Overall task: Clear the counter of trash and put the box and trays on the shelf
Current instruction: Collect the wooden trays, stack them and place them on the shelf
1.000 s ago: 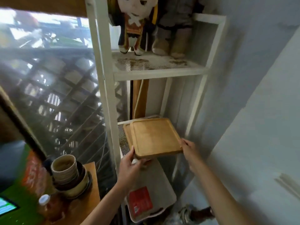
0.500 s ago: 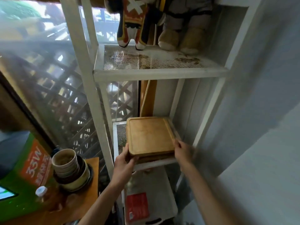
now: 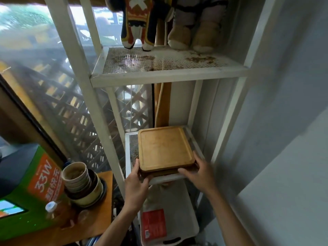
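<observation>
A stack of square wooden trays (image 3: 165, 148) lies flat on the middle mesh shelf (image 3: 130, 153) of the white metal rack (image 3: 99, 110). My left hand (image 3: 135, 183) grips the stack's near left corner. My right hand (image 3: 198, 172) holds its near right corner, fingers along the front edge. Only the top tray shows fully; a darker tray edge peeks out beneath it.
Two plush dolls (image 3: 140, 22) stand on the upper mesh shelf. Below, a white plastic board with a red label (image 3: 154, 222) leans in the rack. On the wooden counter (image 3: 104, 215) at left sit stacked bowls (image 3: 81, 183), a bottle (image 3: 51, 207) and a green box (image 3: 26, 192). A grey wall (image 3: 284, 121) rises at right.
The trays went from tilted at the shelf's front edge to lying flat and farther back on the middle shelf. Both hands followed, still at the near corners.
</observation>
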